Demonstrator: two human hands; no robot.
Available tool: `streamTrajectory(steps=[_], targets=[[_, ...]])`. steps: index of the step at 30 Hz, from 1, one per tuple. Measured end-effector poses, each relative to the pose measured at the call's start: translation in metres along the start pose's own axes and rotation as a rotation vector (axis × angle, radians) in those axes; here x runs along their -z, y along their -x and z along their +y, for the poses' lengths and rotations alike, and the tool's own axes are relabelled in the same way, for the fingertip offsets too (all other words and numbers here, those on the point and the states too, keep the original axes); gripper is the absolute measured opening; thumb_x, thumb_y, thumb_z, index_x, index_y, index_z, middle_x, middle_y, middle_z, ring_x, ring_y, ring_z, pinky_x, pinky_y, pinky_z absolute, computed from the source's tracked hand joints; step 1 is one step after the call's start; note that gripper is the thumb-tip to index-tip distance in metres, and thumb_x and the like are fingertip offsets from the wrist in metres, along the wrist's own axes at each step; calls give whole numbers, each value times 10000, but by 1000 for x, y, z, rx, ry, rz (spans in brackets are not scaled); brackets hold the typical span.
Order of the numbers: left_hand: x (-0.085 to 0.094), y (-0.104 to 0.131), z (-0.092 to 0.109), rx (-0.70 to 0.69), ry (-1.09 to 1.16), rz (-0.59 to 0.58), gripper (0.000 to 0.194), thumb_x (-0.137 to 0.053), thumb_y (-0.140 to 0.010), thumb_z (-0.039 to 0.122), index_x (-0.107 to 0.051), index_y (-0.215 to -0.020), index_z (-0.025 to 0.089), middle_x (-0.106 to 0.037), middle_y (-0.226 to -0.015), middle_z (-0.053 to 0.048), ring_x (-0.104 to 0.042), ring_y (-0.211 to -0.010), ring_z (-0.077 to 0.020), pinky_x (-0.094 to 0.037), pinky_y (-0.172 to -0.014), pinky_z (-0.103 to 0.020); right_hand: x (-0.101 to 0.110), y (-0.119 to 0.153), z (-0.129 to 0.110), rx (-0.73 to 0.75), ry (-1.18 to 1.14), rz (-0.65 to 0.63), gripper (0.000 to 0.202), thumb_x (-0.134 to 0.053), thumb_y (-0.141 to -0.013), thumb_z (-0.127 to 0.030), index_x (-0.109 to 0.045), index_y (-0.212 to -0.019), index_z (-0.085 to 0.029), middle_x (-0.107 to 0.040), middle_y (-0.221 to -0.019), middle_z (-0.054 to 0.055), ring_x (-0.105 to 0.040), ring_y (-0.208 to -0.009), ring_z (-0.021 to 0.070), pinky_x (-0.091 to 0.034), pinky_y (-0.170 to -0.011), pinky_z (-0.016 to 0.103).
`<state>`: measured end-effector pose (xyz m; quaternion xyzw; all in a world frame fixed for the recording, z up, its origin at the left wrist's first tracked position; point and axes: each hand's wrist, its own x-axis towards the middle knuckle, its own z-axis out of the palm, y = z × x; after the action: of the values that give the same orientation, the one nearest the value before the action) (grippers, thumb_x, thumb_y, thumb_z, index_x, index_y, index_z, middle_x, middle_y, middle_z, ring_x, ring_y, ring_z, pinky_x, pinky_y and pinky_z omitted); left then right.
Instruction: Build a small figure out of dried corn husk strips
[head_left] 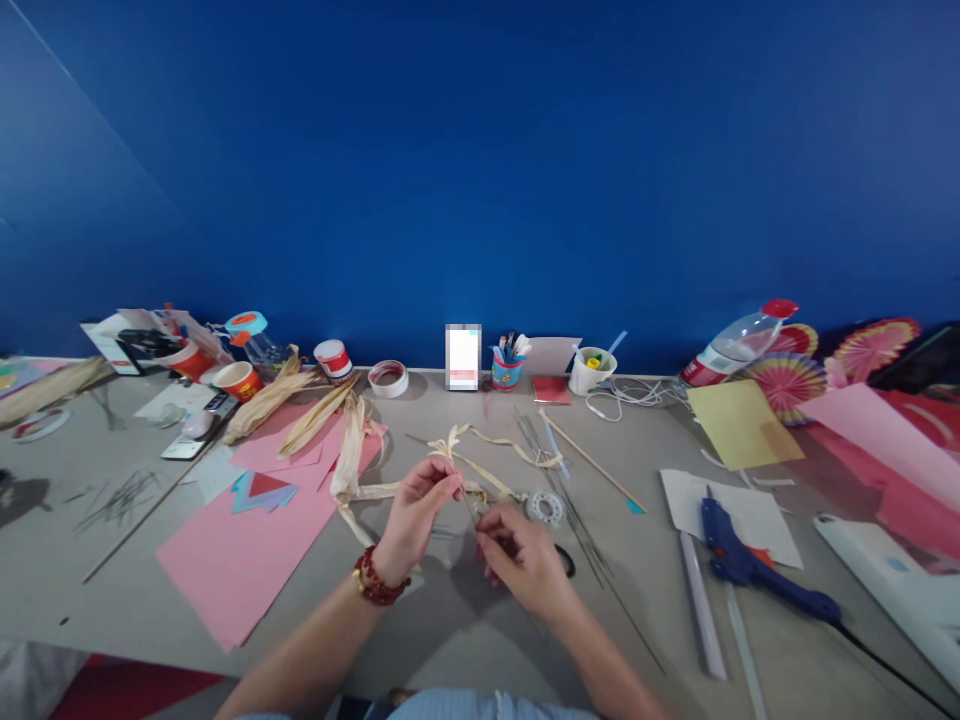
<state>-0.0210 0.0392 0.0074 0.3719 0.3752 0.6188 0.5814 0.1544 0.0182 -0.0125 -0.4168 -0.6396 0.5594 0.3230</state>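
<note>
My left hand, with a red bead bracelet on the wrist, is pinched closed at the base of a small cream flower that looks made of corn husk strips. A thin wire stem runs down from there towards my right hand. The fingers of my right hand are curled closed around the lower part of the wire. Husk strips lie on the table to the left of my hands, and a clear tape roll sits just beyond the right one.
Loose wires and a wooden stick lie right of my hands. Further right is a blue glue gun with a cord. Pink paper spreads to the left. Cups, a pen holder and a bottle line the blue wall.
</note>
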Motion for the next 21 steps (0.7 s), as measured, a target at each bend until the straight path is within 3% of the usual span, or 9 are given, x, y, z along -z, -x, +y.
streamTrajectory(steps=[9, 21], targets=[[0, 0, 0, 9, -6, 26, 123, -737, -798, 268, -668, -807, 167, -655, -753, -4, -544, -677, -96, -443, -698, -219, -2, -2, 7, 11, -21, 58, 82, -506, -901, -279, -529, -877, -204, -589, -659, -19, -575, -505, 107, -482, -451, 187], [1, -1, -3, -27, -33, 47, 130, -745, -788, 273, -673, -821, 170, -658, -752, -4, -553, -673, -99, -456, -692, -225, -4, -2, 8, 29, -38, 25, 78, -481, -928, -277, -521, -904, -214, -614, -699, -7, -591, -537, 118, -485, -482, 204]])
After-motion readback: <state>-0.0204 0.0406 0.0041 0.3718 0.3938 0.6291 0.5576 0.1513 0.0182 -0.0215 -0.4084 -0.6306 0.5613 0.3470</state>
